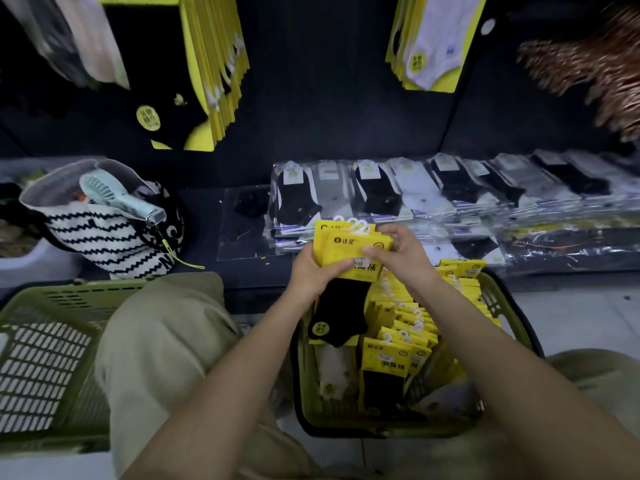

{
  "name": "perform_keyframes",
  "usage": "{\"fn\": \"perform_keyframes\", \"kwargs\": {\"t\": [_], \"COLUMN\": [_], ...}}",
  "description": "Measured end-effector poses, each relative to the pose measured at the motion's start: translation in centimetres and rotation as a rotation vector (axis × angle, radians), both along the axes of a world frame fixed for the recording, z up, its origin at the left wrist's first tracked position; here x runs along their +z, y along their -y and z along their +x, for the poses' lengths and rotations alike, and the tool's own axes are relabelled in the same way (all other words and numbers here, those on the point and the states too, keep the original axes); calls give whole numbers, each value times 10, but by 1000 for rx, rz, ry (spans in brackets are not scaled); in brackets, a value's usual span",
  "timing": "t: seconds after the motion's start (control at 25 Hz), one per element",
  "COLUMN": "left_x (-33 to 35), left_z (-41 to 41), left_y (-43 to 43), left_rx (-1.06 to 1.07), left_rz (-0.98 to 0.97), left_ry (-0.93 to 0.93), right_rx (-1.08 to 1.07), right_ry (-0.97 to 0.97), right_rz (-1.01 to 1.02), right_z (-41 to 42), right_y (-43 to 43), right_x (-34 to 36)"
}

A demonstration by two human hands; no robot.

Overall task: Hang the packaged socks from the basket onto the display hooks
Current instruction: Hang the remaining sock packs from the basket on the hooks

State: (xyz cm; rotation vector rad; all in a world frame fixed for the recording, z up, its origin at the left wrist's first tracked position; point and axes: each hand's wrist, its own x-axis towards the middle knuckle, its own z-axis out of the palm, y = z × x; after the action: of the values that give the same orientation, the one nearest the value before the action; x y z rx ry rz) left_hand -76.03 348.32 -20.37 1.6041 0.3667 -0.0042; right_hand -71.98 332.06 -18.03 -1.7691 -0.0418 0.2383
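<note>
A small stack of yellow-carded sock packs [349,247] is held upright in two hands just above the basket [304,393]. The stack is gripped from the left by the left hand [318,271], with the thumb laid across the front card. Its upper right corner is pinched by the right hand [405,254], thumb in front and fingers behind. At least two cards can be made out in the stack, and three or four white hangers [356,226] are seen at its top; the exact count cannot be told. One black sock [343,306] hangs down below the cards.

Many more yellow packs are stood in rows in the basket, too many and too overlapped to be counted. A second basket [52,341], green like the first, is seen at the left, past a knee [166,341] in beige cloth.

Two yellow bundles are hung on the dark wall above: one of black socks [207,64] and one of white socks [433,39]. A third, blurred bundle [69,36] is seen at the far left. Clear-bagged socks are laid in an overlapping row on the shelf [242,268] behind the hands. One striped bag [110,244] is stood on the shelf, with one pale blue fan [114,199] lying in its mouth.
</note>
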Motion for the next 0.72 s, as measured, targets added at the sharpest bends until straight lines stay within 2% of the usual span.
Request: {"fn": "perform_keyframes", "kwargs": {"t": [0.08,0.16,0.24,0.44,0.6,0.72], "left_x": [16,32,47,84,114,131], "left_z": [12,24,38,60,72,81], "left_y": [-1,-4,-7,-11,-29,-43], "left_rx": [23,46,32,-38,-56,-44], "left_rz": [-12,-2,-3,16,-21,-2], "left_ry": [31,61,94,249,310,305], "right_rx": [-111,-162,-143,-97,-208,-171], "right_ry": [-53,-8,134,361,286,316], "right_rz": [123,0,-127,-192,-78,26], "right_z": [9,19,28,51,70,83], "right_y": [-5,-11,-21,-45,-54,-57], "right_x": [12,21,34,76,101,120]}}
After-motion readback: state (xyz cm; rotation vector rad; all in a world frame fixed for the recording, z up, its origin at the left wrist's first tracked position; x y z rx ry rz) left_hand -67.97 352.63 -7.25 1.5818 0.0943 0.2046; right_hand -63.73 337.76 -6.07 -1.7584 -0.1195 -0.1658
